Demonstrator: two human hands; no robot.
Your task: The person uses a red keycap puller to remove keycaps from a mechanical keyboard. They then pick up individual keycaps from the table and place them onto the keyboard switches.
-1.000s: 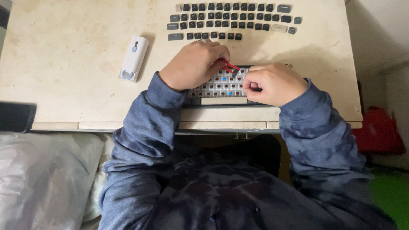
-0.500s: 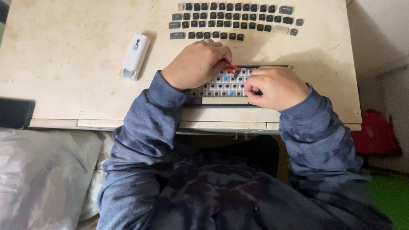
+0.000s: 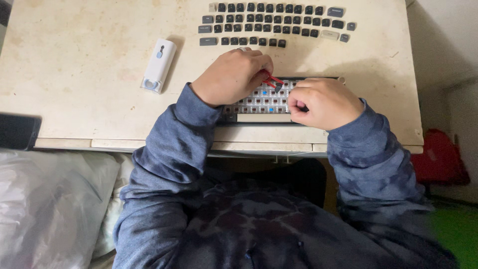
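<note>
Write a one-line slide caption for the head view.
Left hand holds red keycap puller over stripped keyboard.

A worn, cream-coloured table top (image 3: 74, 94), stained and mottled with brown patches, fills most of the view, its front edge chipped. Beyond its right edge stands a pale, off-white wall (image 3: 443, 40) in soft shadow. Low on the right lies a red, rounded object (image 3: 440, 157), with a bright green patch of floor (image 3: 455, 226) below it. The light is dim and even.
</note>
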